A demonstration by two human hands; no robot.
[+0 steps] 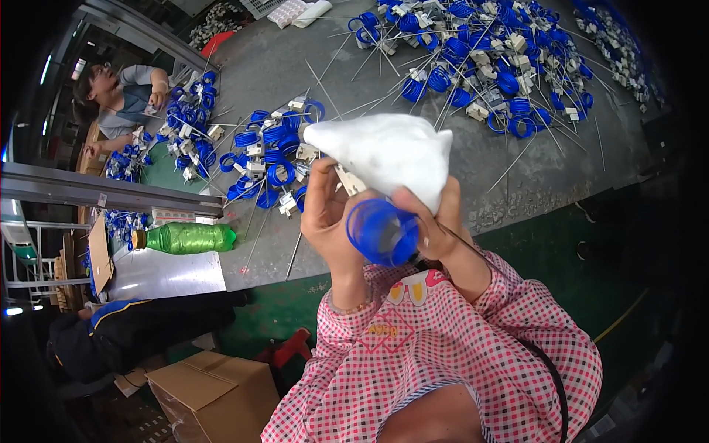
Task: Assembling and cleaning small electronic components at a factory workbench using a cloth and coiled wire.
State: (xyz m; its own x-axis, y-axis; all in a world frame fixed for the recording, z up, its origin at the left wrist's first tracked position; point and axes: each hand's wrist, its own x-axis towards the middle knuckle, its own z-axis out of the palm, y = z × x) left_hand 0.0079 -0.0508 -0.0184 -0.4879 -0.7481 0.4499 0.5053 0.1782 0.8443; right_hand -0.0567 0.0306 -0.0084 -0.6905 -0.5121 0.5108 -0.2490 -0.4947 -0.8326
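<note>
Two hands work close together above the near edge of the bench. The left hand (pixel 330 221) is closed, its fingers curled around a pale block (pixel 351 179), partly hidden. The right hand (pixel 442 229) grips a bunched white cloth (pixel 388 151), which spreads over the top of the block. The coil of blue tubing (pixel 402 236) hangs between the two palms; whether the right fingers also pinch it, I cannot tell.

If the cloth catches on a corner of the block, a hard pull could spread the coil's turns or twist the block loose. With the cloth hiding the grip, a slip could go unnoticed, and the piece might drop past the edge.

Beyond the hands, a small heap of blue coils (pixel 277 151) lies to the left and a larger pile (pixel 509 66) at the far right; their thin rods cross, so lifting one could drag others. A green bottle (pixel 190 238) lies on its side farther left, where it could roll if bumped.
</note>
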